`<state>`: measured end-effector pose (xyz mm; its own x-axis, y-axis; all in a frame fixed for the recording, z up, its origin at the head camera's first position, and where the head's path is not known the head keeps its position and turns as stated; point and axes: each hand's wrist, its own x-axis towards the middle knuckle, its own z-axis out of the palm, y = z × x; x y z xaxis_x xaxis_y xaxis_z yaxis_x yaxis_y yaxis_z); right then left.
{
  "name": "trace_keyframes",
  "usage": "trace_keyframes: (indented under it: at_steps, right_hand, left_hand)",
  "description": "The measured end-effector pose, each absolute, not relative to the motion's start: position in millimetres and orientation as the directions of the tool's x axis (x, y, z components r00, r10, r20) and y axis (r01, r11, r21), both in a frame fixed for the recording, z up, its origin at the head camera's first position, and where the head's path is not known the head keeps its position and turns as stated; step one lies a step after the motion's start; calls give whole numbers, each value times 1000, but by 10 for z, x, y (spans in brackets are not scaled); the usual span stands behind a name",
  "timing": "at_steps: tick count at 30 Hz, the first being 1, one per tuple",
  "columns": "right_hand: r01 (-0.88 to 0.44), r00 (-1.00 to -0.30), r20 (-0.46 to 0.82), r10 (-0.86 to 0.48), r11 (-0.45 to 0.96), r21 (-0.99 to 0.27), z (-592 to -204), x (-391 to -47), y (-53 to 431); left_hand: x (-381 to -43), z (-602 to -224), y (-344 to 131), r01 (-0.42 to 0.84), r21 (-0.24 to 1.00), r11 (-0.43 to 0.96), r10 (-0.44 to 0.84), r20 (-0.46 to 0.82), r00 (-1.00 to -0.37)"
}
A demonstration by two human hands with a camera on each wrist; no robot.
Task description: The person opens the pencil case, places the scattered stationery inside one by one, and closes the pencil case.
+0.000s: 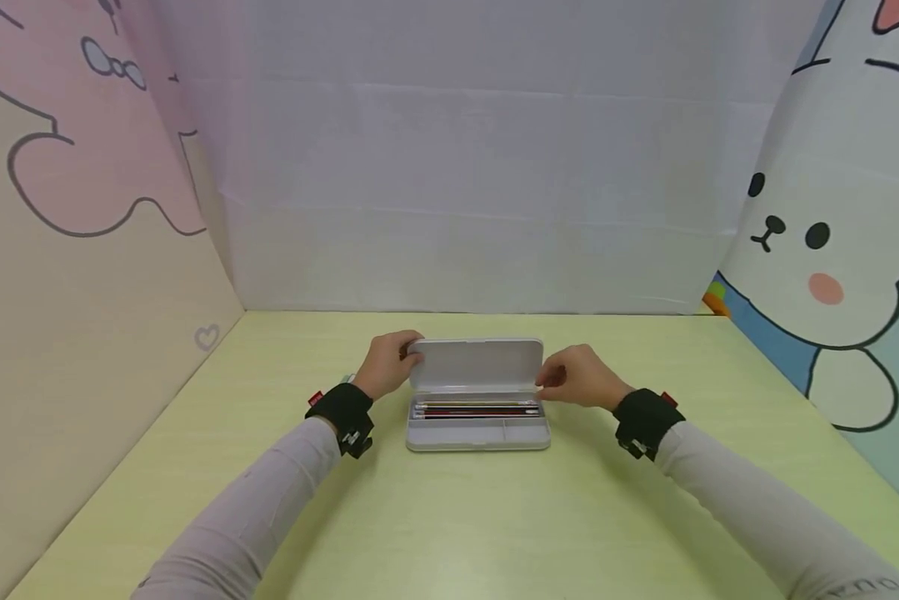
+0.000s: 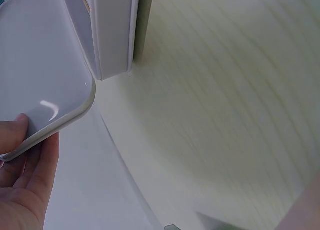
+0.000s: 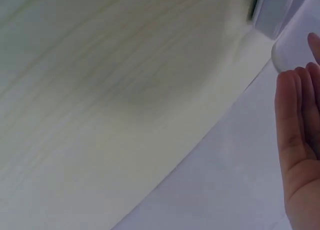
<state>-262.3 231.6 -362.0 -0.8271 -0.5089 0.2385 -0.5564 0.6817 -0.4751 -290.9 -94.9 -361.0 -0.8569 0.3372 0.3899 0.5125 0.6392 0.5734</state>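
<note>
A white pencil case (image 1: 479, 443) stands on the table with its lid (image 1: 479, 365) raised. Several pencils (image 1: 476, 409) lie side by side in its rear compartment. At the lid's left edge my left hand (image 1: 386, 363) pinches the rim; in the left wrist view the thumb is on the inner face of the lid (image 2: 45, 55) and the fingers are behind it. My right hand (image 1: 580, 377) is at the lid's right edge. In the right wrist view its fingers (image 3: 292, 115) are fairly straight, with a gap to the thumb, in front of the lid's corner; contact is unclear.
The pale yellow-green table (image 1: 449, 517) extends around the case. A white sheet (image 1: 464, 183) hangs behind it. Cartoon-printed panels stand at the left (image 1: 97, 292) and right (image 1: 831, 250). Black bands with small devices are around both wrists.
</note>
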Motion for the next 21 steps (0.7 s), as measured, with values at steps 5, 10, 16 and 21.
trace_keyframes:
  at_steps: [5,10,16,21]
  right_hand:
    - [-498,-867,299,-399,713,-493,-3659,-2690,2481]
    - [-411,-911,261,-318,663,-626,-3688,-2781,2496]
    - [-283,-949,152,-277,533,-797,-3712,-2880,2353]
    - [-218,-960,103,-260,468,-856,-3771,-2956,2202]
  left_hand:
    - [-2907,-3609,-956,517,566,642,334,400,-853]
    - [-2900,-3604,-948,520,557,647,334,406,-851]
    - [-2891,-3630,-956,520,551,653,331,410,-850]
    - [-2898,-3684,-1011,525,549,651,330,417,-846]
